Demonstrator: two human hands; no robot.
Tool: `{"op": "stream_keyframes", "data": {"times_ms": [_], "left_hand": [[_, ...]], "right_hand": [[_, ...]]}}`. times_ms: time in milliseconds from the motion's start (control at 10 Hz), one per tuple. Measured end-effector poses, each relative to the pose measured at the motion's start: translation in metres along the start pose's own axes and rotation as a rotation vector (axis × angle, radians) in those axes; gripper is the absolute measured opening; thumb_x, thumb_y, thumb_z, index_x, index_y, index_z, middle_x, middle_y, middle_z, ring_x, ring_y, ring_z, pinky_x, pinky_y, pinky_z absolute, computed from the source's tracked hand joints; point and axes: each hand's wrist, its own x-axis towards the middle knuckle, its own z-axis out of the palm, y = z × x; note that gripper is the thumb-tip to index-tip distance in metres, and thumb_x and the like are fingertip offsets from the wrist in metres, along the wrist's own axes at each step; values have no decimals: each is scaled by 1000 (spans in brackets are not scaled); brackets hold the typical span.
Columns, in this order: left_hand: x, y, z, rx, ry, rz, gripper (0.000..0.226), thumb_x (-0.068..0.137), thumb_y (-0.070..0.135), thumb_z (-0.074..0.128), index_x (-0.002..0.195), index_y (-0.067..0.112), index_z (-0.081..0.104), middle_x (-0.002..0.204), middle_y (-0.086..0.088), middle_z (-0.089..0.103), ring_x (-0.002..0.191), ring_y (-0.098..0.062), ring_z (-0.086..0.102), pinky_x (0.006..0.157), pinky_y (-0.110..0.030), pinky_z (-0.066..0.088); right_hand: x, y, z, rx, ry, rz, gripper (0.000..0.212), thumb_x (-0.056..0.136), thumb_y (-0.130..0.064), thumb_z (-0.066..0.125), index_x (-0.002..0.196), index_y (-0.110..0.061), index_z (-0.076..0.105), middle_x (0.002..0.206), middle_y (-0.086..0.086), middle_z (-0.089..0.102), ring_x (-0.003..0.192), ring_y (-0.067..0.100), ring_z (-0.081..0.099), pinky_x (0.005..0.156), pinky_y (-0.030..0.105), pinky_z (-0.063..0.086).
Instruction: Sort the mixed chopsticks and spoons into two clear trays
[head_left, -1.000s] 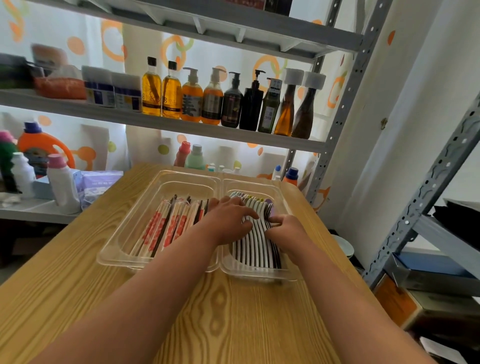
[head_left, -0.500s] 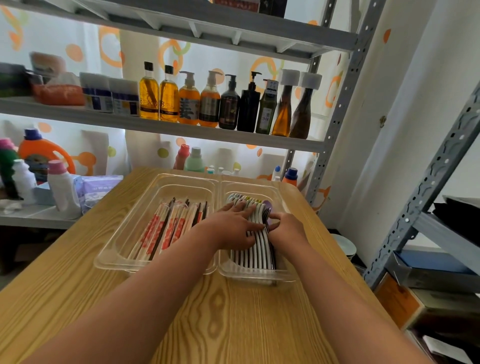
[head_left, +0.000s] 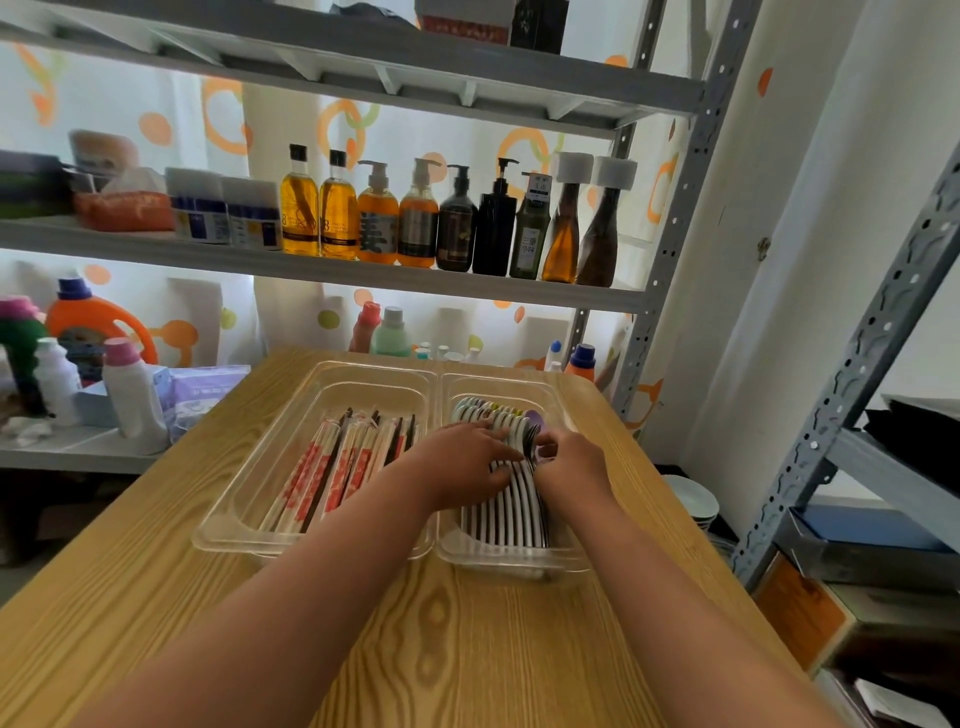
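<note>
Two clear trays stand side by side on the wooden table. The left tray (head_left: 249, 483) holds chopsticks (head_left: 337, 467), some in red-and-white paper sleeves and some dark. A tight row of white spoons (head_left: 511, 506) with dark handles fills the right tray (head_left: 566, 558). My left hand (head_left: 462, 462) reaches over the divide and lies flat across the spoons, its fingers spread. My right hand (head_left: 569, 462) is at the right end of the row, fingers curled onto a purple spoon (head_left: 534, 417). Both hands hide the middle of the row.
The wooden table (head_left: 441, 649) stretches toward me. Behind the trays, a metal shelf (head_left: 363, 273) carries a row of bottles. White bottles (head_left: 132, 395) and a purple pack (head_left: 202, 389) sit on a low shelf at left. A grey rack upright (head_left: 852, 395) stands at right.
My right hand has slid a little farther along the spoon row toward the purple spoon. My left hand stays pressed on the spoons. The chopsticks have not moved.
</note>
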Motion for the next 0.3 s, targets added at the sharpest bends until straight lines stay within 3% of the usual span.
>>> {"op": "stream_keyframes", "data": {"times_ms": [100,200,300], "left_hand": [[-8,2,-4,-141,295,-17,34,96,26,47,129,26,57,134,4,56,125,-14,49,107,-34,37],[-11,1,-9,-179,536,-63,27,94,23,51,118,21,63,118,2,65,108,-14,58,93,-29,44],[-13,3,-17,-177,657,-92,24,93,20,54,114,17,64,115,0,66,105,-18,59,90,-29,42]], "right_hand": [[-2,-2,0,26,70,-76,23,92,-4,48,109,-6,63,104,11,66,91,19,59,71,20,38],[-4,-3,0,35,141,-173,22,92,-2,47,98,-5,68,96,10,67,80,14,56,61,13,38],[-7,-7,-6,34,175,-207,22,92,-5,48,90,-7,70,87,9,69,74,14,58,62,12,41]]}}
